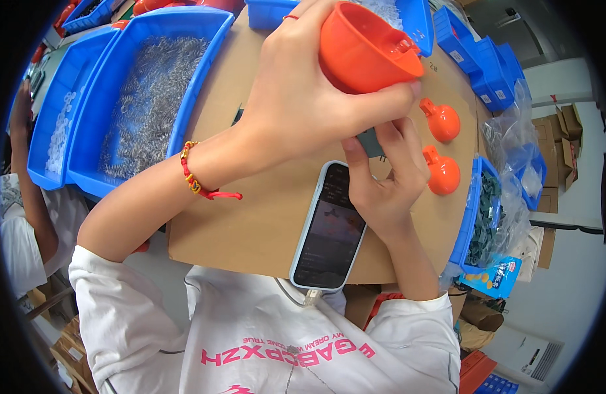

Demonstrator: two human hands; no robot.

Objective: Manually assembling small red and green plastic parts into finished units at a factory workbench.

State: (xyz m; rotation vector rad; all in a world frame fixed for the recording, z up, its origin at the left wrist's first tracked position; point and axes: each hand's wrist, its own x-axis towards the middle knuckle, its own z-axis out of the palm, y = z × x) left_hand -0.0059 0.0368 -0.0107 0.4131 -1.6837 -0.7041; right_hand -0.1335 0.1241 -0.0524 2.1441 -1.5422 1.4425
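A sheet of brown cardboard (263, 217) covers the surface and carries nearly everything in view. At its far left edge stands a large blue bin (96, 167) heaped with small grey metal springs, and beside that a second blue bin (43, 157) holds clear plastic rings. More blue bins (487, 72) run along the far right, with a crumpled clear plastic bag (513, 157) near them. Another blue bin (470, 217) at the right edge of the cardboard holds dark grey plastic parts.

A phone (329, 226) in a pale case lies face up on the cardboard near the person's chest, its screen lit and a cable plugged in at the near end.

The left hand (303, 98), with a red braided cord at the wrist, is wrapped around an orange plastic cup (362, 49), gripping it by the rounded outside and holding it tilted above the cardboard, open mouth facing up and right. Just below it, the right hand (385, 177) pinches a small dark grey part (370, 143) between thumb and fingers, the part sitting close under the cup's base.

Two orange bulb-shaped pieces (441, 121) (443, 172) rest on the cardboard just right of the hands, one behind the other
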